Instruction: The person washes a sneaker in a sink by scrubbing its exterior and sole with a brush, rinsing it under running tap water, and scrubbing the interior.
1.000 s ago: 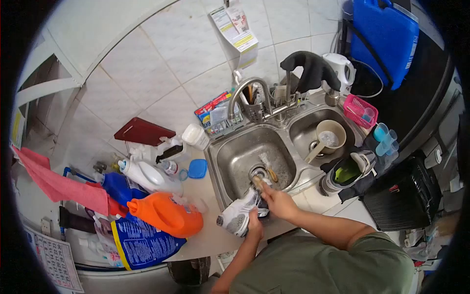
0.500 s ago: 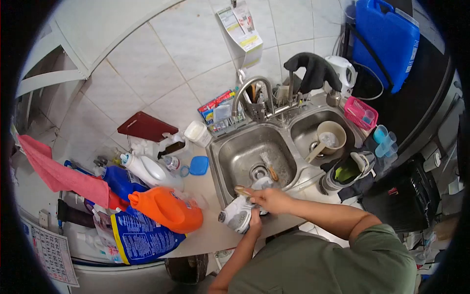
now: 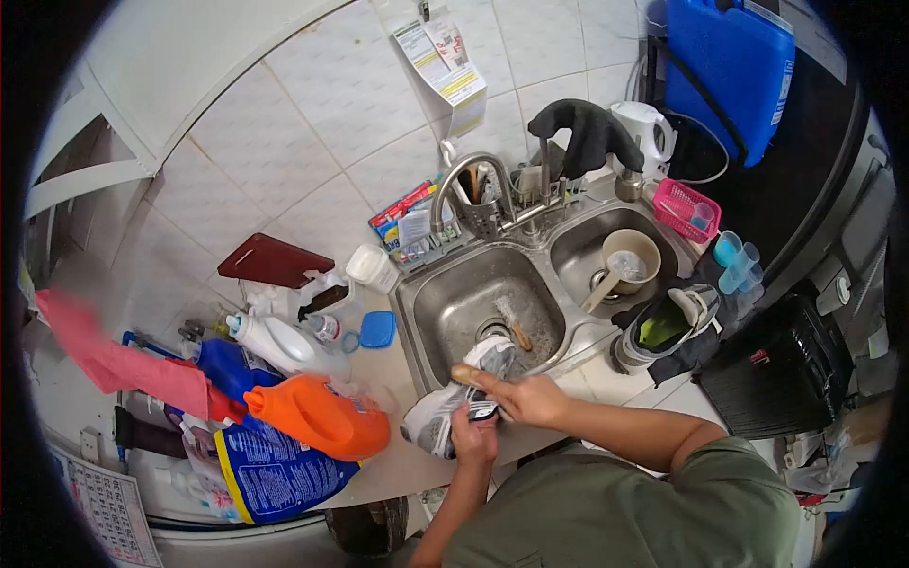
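Observation:
A grey and white shoe [image 3: 434, 422] is tilted over the front edge of the left sink basin [image 3: 445, 293]. My left hand [image 3: 474, 434] grips it from the near side. My right hand [image 3: 530, 399] is closed around a wooden-backed brush [image 3: 465, 375], which lies against the upper part of the shoe; its bristles are mostly hidden. Inside the basin, beside the drain, rests another brush with a wooden handle [image 3: 521, 336]. A second shoe [image 3: 665, 327] stands on the counter to the right, with a bright green inside.
An orange bottle [image 3: 322, 417], a white bottle [image 3: 284, 346] and a blue lid [image 3: 377, 329] are on the left. The right basin holds a beige dipper [image 3: 632, 260]. Behind the basins rises the faucet [image 3: 473, 175]; a pink basket [image 3: 686, 211] sits at the right.
The brush and my right hand first moved left from the shoe's far end, then slightly right. The shoe has turned in my left hand, and the whole view has shifted a little.

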The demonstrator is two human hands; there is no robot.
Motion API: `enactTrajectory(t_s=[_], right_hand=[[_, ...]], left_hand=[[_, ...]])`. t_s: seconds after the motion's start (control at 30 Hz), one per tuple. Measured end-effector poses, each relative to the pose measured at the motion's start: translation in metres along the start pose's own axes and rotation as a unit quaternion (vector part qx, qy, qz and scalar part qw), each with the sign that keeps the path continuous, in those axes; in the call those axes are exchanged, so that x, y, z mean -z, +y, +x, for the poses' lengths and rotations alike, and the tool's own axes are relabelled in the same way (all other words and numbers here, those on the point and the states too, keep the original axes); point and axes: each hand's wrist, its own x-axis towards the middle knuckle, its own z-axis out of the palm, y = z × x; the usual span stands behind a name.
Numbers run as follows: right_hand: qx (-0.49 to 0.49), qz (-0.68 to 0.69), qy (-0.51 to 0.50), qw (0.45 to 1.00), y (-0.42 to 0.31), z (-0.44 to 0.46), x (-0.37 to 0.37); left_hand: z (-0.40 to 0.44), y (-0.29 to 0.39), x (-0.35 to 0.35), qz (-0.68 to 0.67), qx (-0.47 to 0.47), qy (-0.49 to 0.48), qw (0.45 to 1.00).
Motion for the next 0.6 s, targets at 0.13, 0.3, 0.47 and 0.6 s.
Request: enactTrajectory(t_s=[0.13,0.3,0.47,0.6], right_hand=[[-0.114,-0.007,-0.017,0.993,0.028,0.012,-0.005],[-0.094,0.058,-0.022,0.994,0.017,0.003,-0.016],[-0.031,0.089,0.005,0.996,0.001,0.001,-0.025],[-0.201,0.000,0.050,0.978,0.050,0.022,-0.008]], left_hand=[[0.000,0.000,0.003,-0.034,0.002,0.010,0.999],[0.000,0.002,-0.003,-0.050,-0.005,0.040,0.998],[0.010,-0.007,0.020,-0.069,-0.009,-0.031,0.997],[0.003,-0.001,0.016,-0.069,-0.014,-0.005,0.998]])
